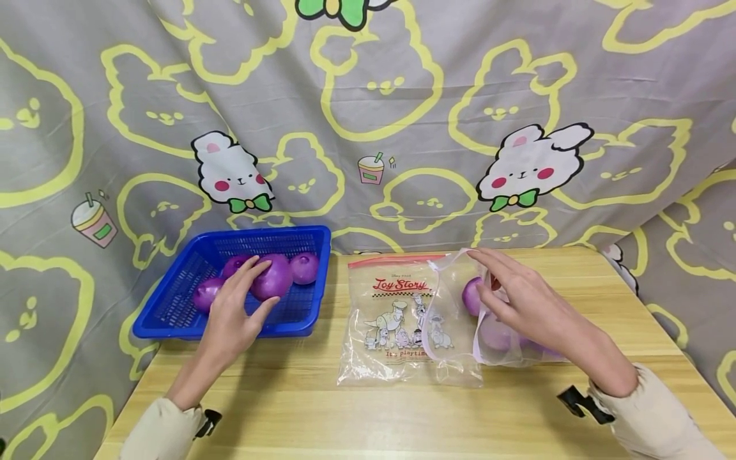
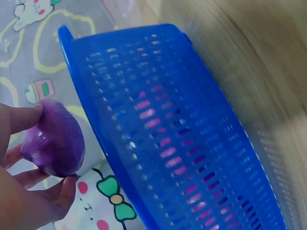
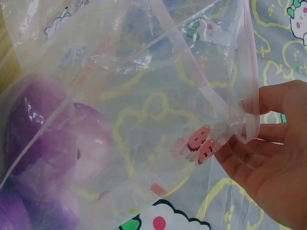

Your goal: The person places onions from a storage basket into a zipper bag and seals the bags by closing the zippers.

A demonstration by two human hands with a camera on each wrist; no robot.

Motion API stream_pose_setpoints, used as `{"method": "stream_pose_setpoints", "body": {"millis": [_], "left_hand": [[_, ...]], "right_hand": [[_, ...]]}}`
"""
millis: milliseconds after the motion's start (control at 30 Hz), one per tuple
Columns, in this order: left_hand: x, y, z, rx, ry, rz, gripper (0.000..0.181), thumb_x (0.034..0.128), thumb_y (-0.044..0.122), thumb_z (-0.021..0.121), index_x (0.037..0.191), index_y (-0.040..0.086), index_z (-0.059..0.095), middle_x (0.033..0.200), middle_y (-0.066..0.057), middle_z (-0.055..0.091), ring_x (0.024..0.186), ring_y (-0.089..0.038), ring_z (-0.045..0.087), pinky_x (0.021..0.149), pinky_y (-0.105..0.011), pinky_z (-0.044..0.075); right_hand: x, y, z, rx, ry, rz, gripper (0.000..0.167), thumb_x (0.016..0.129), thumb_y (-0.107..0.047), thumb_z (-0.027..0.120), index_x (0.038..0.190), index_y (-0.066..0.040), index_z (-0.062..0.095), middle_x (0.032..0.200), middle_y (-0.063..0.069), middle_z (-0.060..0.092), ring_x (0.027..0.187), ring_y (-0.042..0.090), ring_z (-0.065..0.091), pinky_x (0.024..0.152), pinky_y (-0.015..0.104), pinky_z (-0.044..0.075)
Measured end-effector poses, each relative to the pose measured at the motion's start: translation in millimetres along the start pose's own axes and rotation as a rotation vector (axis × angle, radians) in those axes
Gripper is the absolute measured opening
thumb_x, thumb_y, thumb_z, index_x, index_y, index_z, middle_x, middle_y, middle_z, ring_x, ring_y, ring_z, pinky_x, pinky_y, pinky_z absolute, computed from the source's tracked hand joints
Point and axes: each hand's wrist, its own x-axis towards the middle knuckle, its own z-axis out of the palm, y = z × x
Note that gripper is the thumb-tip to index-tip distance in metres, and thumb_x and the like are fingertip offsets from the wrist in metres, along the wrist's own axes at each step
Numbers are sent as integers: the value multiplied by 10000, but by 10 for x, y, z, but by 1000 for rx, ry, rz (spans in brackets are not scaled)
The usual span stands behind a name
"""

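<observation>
A purple onion (image 1: 273, 278) is in my left hand (image 1: 232, 313), held by thumb and fingertips over the blue basket (image 1: 172, 332). The left wrist view shows the same onion (image 2: 57, 139) gripped beyond the basket's rim. Several more onions (image 1: 303, 268) lie in the basket. With its fingers, my right hand (image 1: 529, 306) pinches the mouth edge of a clear plastic bag (image 3: 144, 110), which stands partly open to the left. Inside that bag are several purple onions (image 3: 36, 136), partly blurred by the film.
A clear zip bag (image 1: 397, 358) with a red top strip and cartoon print lies flat mid-table, partly overlapped by the opened bag. Both rest on a wooden table (image 1: 368, 415). A grey patterned curtain (image 1: 356, 211) hangs behind it.
</observation>
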Motion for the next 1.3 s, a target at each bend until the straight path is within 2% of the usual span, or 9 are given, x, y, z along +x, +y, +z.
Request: {"method": "stream_pose_setpoints", "body": {"millis": [400, 633, 900, 1100, 1167, 1300], "left_hand": [[-52, 253, 49, -50, -34, 71, 664, 798, 44, 823, 1404, 102, 557, 1522, -109, 441, 1374, -341, 407, 1103, -533, 354], [-59, 419, 47, -46, -92, 163, 637, 832, 100, 795, 1419, 131, 550, 1553, -87, 397, 1383, -333, 366, 1037, -584, 320], [-48, 613, 47, -72, -107, 198, 646, 830, 93, 792, 1425, 145, 544, 1561, -91, 385, 1399, -321, 345, 1025, -561, 334], [-47, 730, 72, -103, -116, 213, 539, 957, 314, 669, 1448, 158, 512, 1580, -68, 354, 1435, -318, 315, 1005, -532, 336], [-48, 771, 81, -116, -119, 220, 546, 953, 310, 669, 1450, 155, 506, 1577, -80, 356, 1433, -325, 319, 1000, -532, 340], [-43, 863, 108, -141, -126, 238, 632, 861, 140, 738, 1447, 148, 503, 1566, -103, 367, 1432, -327, 324, 1011, -554, 351]], "right_hand": [[-28, -4, 13, 9, -20, 14, 546, 903, -42, 613, 1434, -21, 486, 1449, 186, 499, 1248, 329, 547, 935, 500, 499], [-31, -16, 2, 12, -28, 21, 549, 916, -58, 614, 1447, -34, 476, 1462, 181, 488, 1281, 347, 524, 964, 522, 481], [-20, -37, -9, 20, -33, 22, 545, 931, -70, 604, 1457, -36, 465, 1472, 177, 479, 1260, 315, 536, 955, 505, 489], [-7, -39, -13, 14, -23, 9, 539, 926, -65, 609, 1447, -26, 475, 1460, 180, 490, 1242, 302, 546, 964, 503, 487], [-1, -40, -11, 12, -23, 8, 538, 925, -64, 609, 1445, -24, 477, 1458, 179, 492, 1246, 303, 545, 965, 500, 488], [2, -44, -12, 13, -24, 6, 544, 921, -62, 609, 1447, -25, 475, 1461, 177, 491, 1251, 303, 544, 939, 471, 505]]}}
